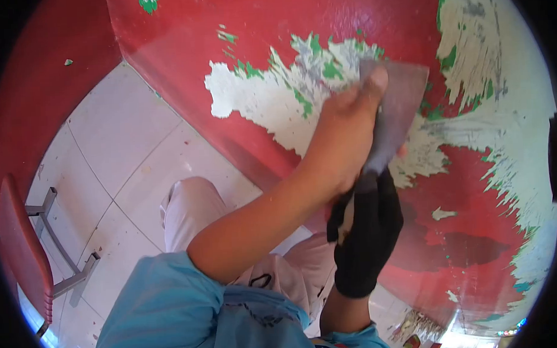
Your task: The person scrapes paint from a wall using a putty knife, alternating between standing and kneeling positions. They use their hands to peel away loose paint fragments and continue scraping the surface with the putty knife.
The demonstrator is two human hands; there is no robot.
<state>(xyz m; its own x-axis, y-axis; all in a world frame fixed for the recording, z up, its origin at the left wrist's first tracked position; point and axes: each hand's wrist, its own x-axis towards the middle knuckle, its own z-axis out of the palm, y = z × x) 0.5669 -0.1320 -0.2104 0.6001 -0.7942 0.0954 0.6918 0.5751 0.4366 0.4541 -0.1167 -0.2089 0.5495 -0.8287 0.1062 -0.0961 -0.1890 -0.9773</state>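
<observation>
shirt point(154, 307), light blue, short-sleeved — dark print on the chest, creased and too blurred to read; a multicoloured patch at the lower edge, likewise illegible.

trousers point(194, 207), pale, one knee raised, partly covered by the left forearm, which crosses in front; small black mark near the lap.

right hand point(369, 235), in a black glove, fingers closed round the handle end of the scraper and hiding most of it.

left hand point(344, 132), bare, above the right; fingers gripping the scraper nearer its blade, thumb laid along the metal, covering part of it.

scraper point(402, 102), wide flared blade, dull grey, slightly blurred; held by both hands in front of the wall, over the edge of a stripped patch.

wall point(241, 157), red, with ragged whitish areas and green flecks; a dark stain on the red at right.

floor point(87, 150), pale tiles, dark joints, scattered specks.

chair point(24, 244), red panel on a grey metal frame, at the left, well apart from the hands.

debris point(419, 325), a small heap at lower right, beyond the right arm — contents indistinct.
</observation>
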